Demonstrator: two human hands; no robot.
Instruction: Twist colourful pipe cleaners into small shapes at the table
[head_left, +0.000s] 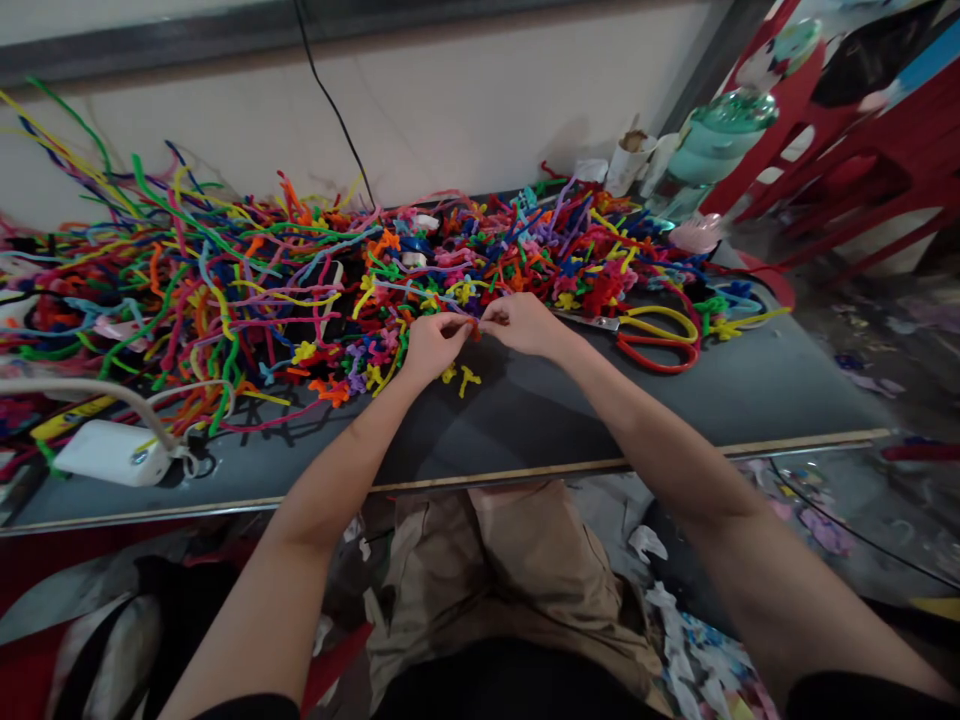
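Note:
My left hand (437, 345) and my right hand (521, 324) meet over the front edge of a big heap of coloured pipe cleaners (262, 270). Between their fingertips is a small orange-red pipe cleaner (475, 329), pinched from both sides and mostly covered by the fingers. Small yellow twisted pieces (469, 380) lie on the dark table (517, 430) just below my hands. To the right of my right hand rests a pair of scissors (656, 338) with one yellow and one red handle loop, its blades pointing left toward the heap.
At front left stands a white device (116, 453) with a bent white arm. Toward the back right are a white cup (628, 165) and a teal lidded bottle (712, 140). Red plastic chairs (862, 170) stand beyond the table's right end. Scraps litter the floor.

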